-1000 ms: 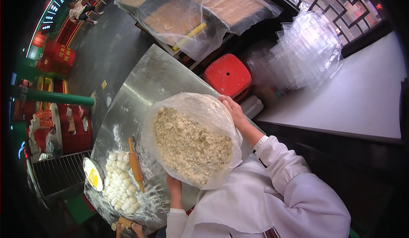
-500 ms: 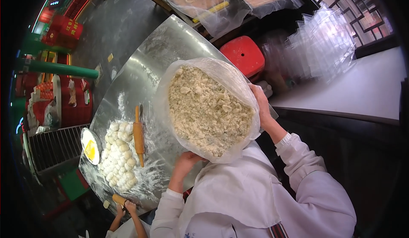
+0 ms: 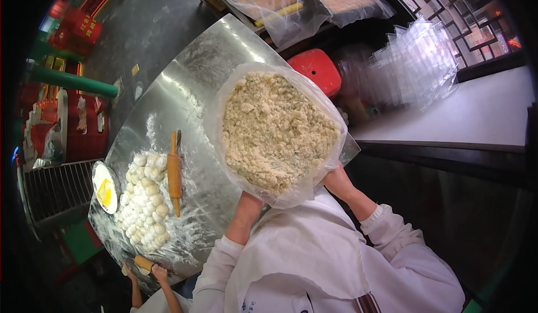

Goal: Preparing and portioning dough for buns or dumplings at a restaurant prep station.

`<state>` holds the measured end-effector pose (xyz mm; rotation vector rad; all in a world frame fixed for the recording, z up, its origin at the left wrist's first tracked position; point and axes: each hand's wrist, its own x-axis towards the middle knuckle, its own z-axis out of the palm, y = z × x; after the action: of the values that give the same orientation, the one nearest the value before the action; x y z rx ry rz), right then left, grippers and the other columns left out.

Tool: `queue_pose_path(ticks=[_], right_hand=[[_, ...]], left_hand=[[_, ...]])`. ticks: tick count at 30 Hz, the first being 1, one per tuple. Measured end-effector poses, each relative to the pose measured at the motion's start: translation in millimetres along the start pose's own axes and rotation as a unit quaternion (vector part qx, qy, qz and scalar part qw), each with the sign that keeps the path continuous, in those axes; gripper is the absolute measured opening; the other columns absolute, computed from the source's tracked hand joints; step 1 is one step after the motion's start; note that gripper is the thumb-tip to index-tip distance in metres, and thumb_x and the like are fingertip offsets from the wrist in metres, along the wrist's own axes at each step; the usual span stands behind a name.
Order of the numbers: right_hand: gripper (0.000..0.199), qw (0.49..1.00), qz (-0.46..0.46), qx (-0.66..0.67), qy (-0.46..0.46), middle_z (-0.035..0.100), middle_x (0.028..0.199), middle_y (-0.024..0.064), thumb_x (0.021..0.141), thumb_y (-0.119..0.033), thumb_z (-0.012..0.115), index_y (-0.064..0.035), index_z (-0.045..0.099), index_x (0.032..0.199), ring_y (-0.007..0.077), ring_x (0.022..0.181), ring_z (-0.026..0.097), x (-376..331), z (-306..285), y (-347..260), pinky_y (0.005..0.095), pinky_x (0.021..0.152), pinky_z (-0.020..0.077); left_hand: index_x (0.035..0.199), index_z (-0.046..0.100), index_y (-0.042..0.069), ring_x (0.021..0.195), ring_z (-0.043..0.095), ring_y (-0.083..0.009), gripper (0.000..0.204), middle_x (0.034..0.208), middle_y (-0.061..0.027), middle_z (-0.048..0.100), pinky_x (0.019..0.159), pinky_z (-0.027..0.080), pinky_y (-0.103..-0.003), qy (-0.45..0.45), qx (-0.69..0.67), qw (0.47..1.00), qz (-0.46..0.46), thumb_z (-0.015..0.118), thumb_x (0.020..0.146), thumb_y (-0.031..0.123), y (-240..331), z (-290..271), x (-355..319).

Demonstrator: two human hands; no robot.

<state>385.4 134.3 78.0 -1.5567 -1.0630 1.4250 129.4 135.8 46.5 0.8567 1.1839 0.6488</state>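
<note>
A wide round basin lined with clear plastic (image 3: 219,170) is in front of me at the near side of the steel table, over its edge. A crumbly, pale yellow-green filling (image 3: 277,130) heaps it nearly to the rim. My left hand (image 3: 251,203) supports the basin's near left side, its fingers hidden beneath the plastic. At the near right my right hand (image 3: 337,180) grips the plastic-covered side, with the fingertips tucked out of sight.
Left on the floured table (image 3: 196,83) lie a wooden rolling pin (image 3: 174,175), a pile of floured dough balls (image 3: 147,201) and a white plate with something yellow (image 3: 106,187). A co-worker's hands (image 3: 159,274) roll with another pin (image 3: 143,263). A red stool (image 3: 316,72) stands beyond.
My right hand has slid from the basin's right side down to its near right. The basin has turned slightly. The view has shifted, and the co-worker's hands have moved apart.
</note>
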Motion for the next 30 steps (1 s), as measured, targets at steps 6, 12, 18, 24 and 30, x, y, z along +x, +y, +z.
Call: queue_pose_path(ticks=[6, 12, 18, 24, 30], right_hand=[[0.027, 0.999, 0.023, 0.032, -0.002, 0.065, 0.106, 0.0123, 0.094, -0.008, 0.052, 0.0014, 0.058, 0.119, 0.0212, 0.091, 0.067, 8, 10, -30, 0.0338, 0.068, 0.0584], [0.028, 0.99, 0.05, 0.131, -0.005, 0.064, 0.105, 0.013, 0.093, -0.006, 0.048, 0.0024, 0.058, 0.118, 0.0216, 0.089, 0.067, 34, 19, -47, 0.0327, 0.067, 0.0585], [0.02, 0.987, 0.002, 0.15, -0.05, 0.066, 0.092, 0.0085, 0.091, -0.003, 0.049, 0.0014, 0.06, 0.107, 0.0186, 0.08, 0.068, 42, 2, -44, 0.0293, 0.065, 0.0565], [0.015, 0.992, -0.055, 0.112, 0.028, 0.057, 0.075, 0.0022, 0.09, 0.0, 0.042, -0.0033, 0.057, 0.092, 0.0099, 0.058, 0.056, 24, -52, -25, 0.0227, 0.052, 0.0452], [0.017, 0.974, -0.084, 0.092, 0.189, 0.06, 0.086, 0.0028, 0.094, -0.002, 0.044, -0.0037, 0.059, 0.101, 0.0091, 0.072, 0.056, 83, -80, 15, 0.0239, 0.061, 0.0464]], left_hand=[[0.136, 0.046, 0.001, 0.118, 0.052, -0.0222, 0.046, 0.13, -0.0099, 0.055, 0.097, 0.046, -0.033, 0.031, -0.205, 0.978, 0.027, 0.057, 0.093, 0.011, 23, 12, 13], [0.118, 0.055, -0.002, 0.091, 0.069, -0.016, 0.028, 0.111, -0.0095, 0.067, 0.073, 0.057, -0.029, -0.037, -0.14, 0.988, -0.046, 0.051, 0.098, 0.017, 81, 18, 43], [0.112, 0.059, -0.003, 0.086, 0.07, -0.0233, 0.031, 0.103, -0.0149, 0.069, 0.079, 0.057, -0.036, -0.033, -0.199, 0.979, 0.023, 0.046, 0.101, 0.023, 110, 26, 16], [0.113, 0.058, -0.003, 0.077, 0.068, -0.0186, 0.03, 0.103, -0.0133, 0.068, 0.07, 0.051, -0.028, -0.017, -0.042, 0.997, 0.056, 0.044, 0.102, 0.021, 67, -28, -41], [0.121, 0.057, 0.0, 0.096, 0.063, -0.0183, 0.036, 0.114, -0.0104, 0.064, 0.082, 0.049, -0.032, 0.379, -0.011, 0.908, 0.178, 0.043, 0.103, 0.027, 9, -63, 5]])
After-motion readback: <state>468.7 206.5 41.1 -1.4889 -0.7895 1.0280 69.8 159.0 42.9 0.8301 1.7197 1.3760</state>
